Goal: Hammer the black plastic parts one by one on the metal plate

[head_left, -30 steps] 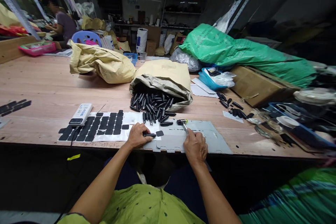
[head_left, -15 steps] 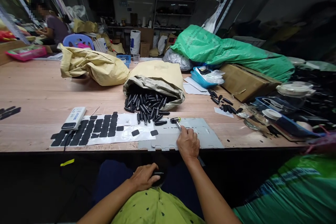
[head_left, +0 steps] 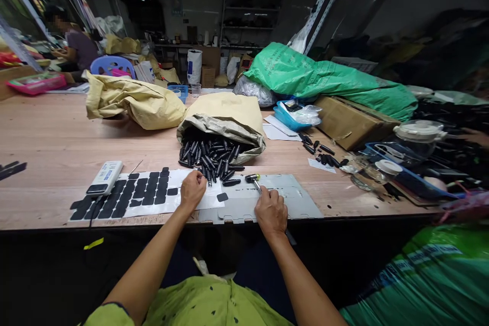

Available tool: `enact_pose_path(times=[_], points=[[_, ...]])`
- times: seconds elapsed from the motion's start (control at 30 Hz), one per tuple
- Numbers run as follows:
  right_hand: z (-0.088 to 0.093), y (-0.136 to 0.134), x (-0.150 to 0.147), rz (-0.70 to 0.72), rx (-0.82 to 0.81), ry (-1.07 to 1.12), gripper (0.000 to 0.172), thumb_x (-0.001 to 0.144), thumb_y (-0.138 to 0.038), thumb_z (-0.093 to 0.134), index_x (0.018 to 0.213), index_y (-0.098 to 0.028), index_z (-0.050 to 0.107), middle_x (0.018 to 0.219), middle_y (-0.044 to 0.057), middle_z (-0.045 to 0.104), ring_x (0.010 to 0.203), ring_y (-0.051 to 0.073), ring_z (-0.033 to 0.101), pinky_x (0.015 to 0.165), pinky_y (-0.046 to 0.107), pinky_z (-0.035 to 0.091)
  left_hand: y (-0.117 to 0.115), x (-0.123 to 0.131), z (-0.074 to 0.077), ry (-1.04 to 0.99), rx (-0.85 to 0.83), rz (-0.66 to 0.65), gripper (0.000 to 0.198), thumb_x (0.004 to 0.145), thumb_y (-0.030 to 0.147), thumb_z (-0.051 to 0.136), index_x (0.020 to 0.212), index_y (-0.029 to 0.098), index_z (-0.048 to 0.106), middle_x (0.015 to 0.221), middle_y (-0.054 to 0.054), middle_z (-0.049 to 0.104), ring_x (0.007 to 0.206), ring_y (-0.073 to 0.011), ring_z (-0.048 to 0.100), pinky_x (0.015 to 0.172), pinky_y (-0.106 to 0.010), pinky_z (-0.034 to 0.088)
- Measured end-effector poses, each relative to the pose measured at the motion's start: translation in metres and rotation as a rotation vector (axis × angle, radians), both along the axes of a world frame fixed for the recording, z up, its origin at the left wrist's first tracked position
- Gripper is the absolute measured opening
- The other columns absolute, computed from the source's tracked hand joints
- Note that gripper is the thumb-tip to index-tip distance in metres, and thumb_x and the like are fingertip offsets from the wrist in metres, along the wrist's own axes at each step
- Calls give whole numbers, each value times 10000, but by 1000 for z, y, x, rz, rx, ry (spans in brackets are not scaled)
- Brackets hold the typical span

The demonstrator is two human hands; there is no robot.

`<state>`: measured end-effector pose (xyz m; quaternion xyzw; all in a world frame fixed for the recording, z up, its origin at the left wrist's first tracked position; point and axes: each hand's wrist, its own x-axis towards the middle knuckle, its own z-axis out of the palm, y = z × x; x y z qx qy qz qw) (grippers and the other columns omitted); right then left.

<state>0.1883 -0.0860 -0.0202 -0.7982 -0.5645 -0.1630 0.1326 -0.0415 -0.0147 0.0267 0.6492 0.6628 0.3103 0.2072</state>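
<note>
My left hand point(head_left: 192, 191) is over the white sheet point(head_left: 155, 209), at the front edge of a pile of black tapered tubes point(head_left: 214, 155). Its fingers are curled together at the pile, and whatever is between them is hidden. The tubes spill from the mouth of a tan sack point(head_left: 225, 107). In my right hand point(head_left: 272, 211) is the handle of a small hammer point(head_left: 252, 178) with a black and yellow head. That hand rests over the grey board point(head_left: 298, 196). One loose black square patch point(head_left: 222, 197) lies between my hands, and rows of such patches cover the sheet's left part.
A white electronic device point(head_left: 106, 178) with a cable stands at the left on the patches. Another tan sack point(head_left: 133, 99) lies behind it. At the right are more black tubes point(head_left: 324, 155), a cardboard box point(head_left: 353, 117) and a blue tray point(head_left: 412, 173). A person point(head_left: 76, 46) sits far left.
My left hand has risen from my lap, where a dark object showed beneath it, and moved forward to the pile. My right hand keeps the hammer in nearly the same spot. The view has shifted slightly.
</note>
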Motion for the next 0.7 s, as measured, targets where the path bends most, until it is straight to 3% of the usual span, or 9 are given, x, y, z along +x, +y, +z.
enact_pose_path(times=[0.07, 0.17, 0.33, 0.53, 0.6, 0.7], points=[[-1, 0, 0, 4, 4, -10, 329, 964, -202, 415, 1209, -195, 635, 937, 90, 576, 836, 208, 494, 643, 309, 301, 23, -6, -1, 95, -59, 96, 132, 861, 223, 510, 893, 174, 629, 872, -77, 694, 831, -226, 639, 691, -299, 444], [-2, 0, 1, 6, 3, -21, 329, 962, -203, 417, 1213, -196, 629, 943, 90, 573, 836, 207, 491, 640, 311, 301, 37, -10, -5, 171, -137, 115, 183, 872, 280, 501, 930, 176, 640, 943, -111, 713, 912, -274, 651, 722, -332, 446], [-2, 1, 1, -3, -12, -11, 334, 968, -209, 407, 1222, -186, 623, 947, 92, 573, 842, 202, 495, 642, 297, 293, 33, -10, -8, 218, -212, 103, 235, 838, 362, 548, 935, 178, 657, 992, -136, 720, 957, -306, 655, 712, -337, 439], [1, 0, -1, -9, -23, 13, 340, 968, -215, 407, 1227, -200, 625, 955, 91, 574, 847, 206, 496, 630, 294, 290, 23, -26, -6, 223, -240, 83, 190, 793, 310, 583, 918, 189, 661, 944, -96, 704, 866, -269, 646, 638, -308, 404], [3, 0, -2, -17, -26, 35, 334, 958, -223, 428, 1223, -202, 631, 962, 92, 577, 848, 204, 496, 631, 291, 295, 14, -32, -6, 190, -172, 6, 172, 797, 301, 591, 911, 196, 665, 930, -69, 687, 840, -235, 629, 640, -295, 402], [5, 1, -2, -31, -41, 88, 328, 940, -245, 473, 1218, -202, 640, 992, 95, 589, 866, 208, 503, 643, 293, 316, -4, -36, -10, 128, -56, -256, 166, 799, 283, 618, 925, 194, 679, 909, -44, 661, 835, -198, 599, 691, -285, 422]])
